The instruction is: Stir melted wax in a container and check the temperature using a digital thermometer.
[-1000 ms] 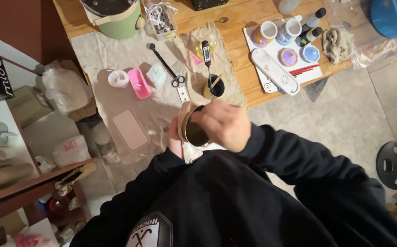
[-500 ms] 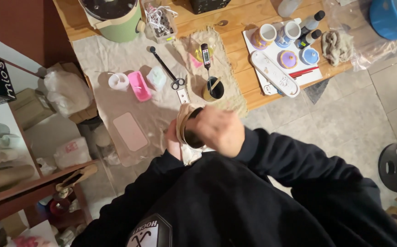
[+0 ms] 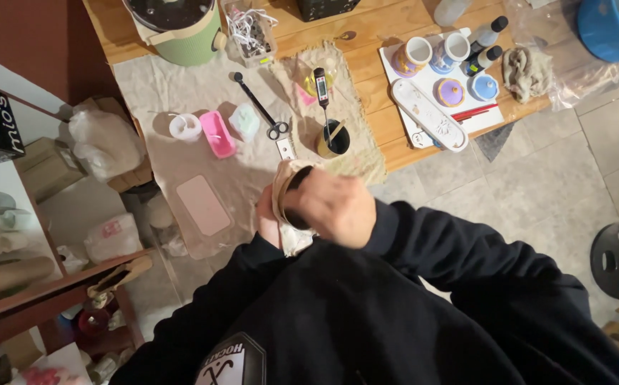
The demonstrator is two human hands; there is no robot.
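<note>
two mugs [image 3: 418,54], two dark-capped bottles [image 3: 487,33]

Person wore a loose black sweatshirt with long sleeves that ended in ribbed cuffs at the wrists. Down on the chest sat a shield-shaped patch, dark with a pale outline and some light lettering over a crossed emblem. The right hand [image 3: 332,207] and left hand [image 3: 268,221] were bare, no gloves or rings visible.
</note>
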